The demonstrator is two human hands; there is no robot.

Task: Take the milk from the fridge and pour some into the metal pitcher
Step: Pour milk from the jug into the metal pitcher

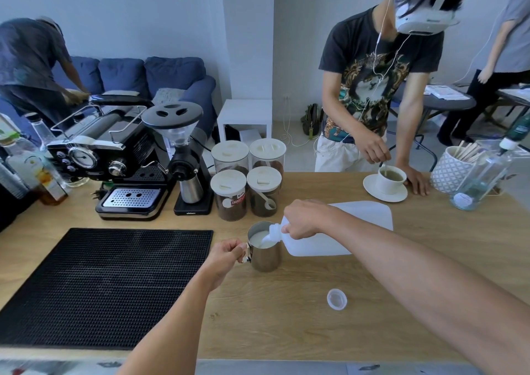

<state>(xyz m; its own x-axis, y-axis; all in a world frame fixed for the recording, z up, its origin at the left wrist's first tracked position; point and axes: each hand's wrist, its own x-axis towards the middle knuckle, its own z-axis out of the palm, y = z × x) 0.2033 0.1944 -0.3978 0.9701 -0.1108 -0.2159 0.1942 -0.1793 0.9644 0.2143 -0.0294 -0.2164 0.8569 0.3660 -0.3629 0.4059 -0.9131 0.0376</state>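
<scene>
The metal pitcher (265,255) stands on the wooden counter (286,326), with white milk showing inside it. My left hand (226,255) grips its handle. My right hand (307,218) holds the white milk jug (329,238) by its handle, tipped on its side with the spout over the pitcher's rim. A stream of milk runs from the spout into the pitcher. The jug's clear cap (337,298) lies loose on the counter, nearer to me and to the right.
A black rubber mat (106,285) covers the counter's left. Behind the pitcher stand several coffee jars (231,199), a grinder (183,156) and an espresso machine (114,156). Across the counter a person stirs a cup on a saucer (385,191); a stick holder (450,171) and bottles sit right.
</scene>
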